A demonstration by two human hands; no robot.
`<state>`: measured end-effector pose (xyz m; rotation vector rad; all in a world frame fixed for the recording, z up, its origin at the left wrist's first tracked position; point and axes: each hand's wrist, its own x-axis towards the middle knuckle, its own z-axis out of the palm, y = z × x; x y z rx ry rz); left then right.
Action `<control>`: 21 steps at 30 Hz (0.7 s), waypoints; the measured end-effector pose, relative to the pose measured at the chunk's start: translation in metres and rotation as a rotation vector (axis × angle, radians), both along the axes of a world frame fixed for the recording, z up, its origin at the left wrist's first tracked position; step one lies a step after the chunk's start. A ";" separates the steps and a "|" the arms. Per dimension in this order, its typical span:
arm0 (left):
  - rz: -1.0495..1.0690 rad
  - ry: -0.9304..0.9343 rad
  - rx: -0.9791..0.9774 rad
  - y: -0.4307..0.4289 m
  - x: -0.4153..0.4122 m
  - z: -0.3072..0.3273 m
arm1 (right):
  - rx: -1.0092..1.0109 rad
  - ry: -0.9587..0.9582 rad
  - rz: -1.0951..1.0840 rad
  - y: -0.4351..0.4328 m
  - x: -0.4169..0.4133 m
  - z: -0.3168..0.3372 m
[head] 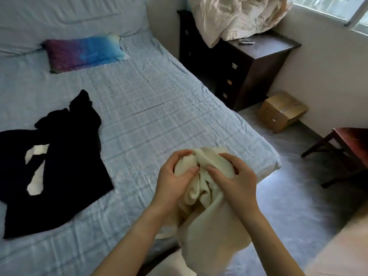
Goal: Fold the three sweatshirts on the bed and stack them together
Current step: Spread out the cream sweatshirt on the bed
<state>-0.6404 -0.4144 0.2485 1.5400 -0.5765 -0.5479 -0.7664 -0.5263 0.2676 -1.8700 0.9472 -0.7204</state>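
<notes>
Cream sweatshirt [209, 200]: soft knit, bunched and unfolded, held up off the bed [159, 116] near its front-right corner, top gathered in both hands, rest hanging down. Black sweatshirt [59, 160]: w/ white print on front, spread roughly flat but rumpled on bed's left side, one sleeve twisted toward the headboard end, well apart from cream item.

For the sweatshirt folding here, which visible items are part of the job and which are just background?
Part of the job:
cream sweatshirt, bunched in the left hand and right hand
black sweatshirt, lying unfolded on the bed

Just lying about:
colourful pillow
dark dresser
beige duvet
cardboard box
wooden chair
</notes>
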 end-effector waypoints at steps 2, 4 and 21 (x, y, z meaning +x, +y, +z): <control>0.026 0.007 -0.004 -0.030 0.016 -0.008 | 0.001 0.013 0.012 -0.033 0.019 -0.009; 0.052 0.003 0.012 -0.061 0.037 -0.012 | 0.007 0.016 0.016 -0.064 0.043 -0.015; 0.177 -0.047 0.309 -0.247 0.179 -0.138 | -0.078 0.189 0.285 -0.290 0.201 -0.146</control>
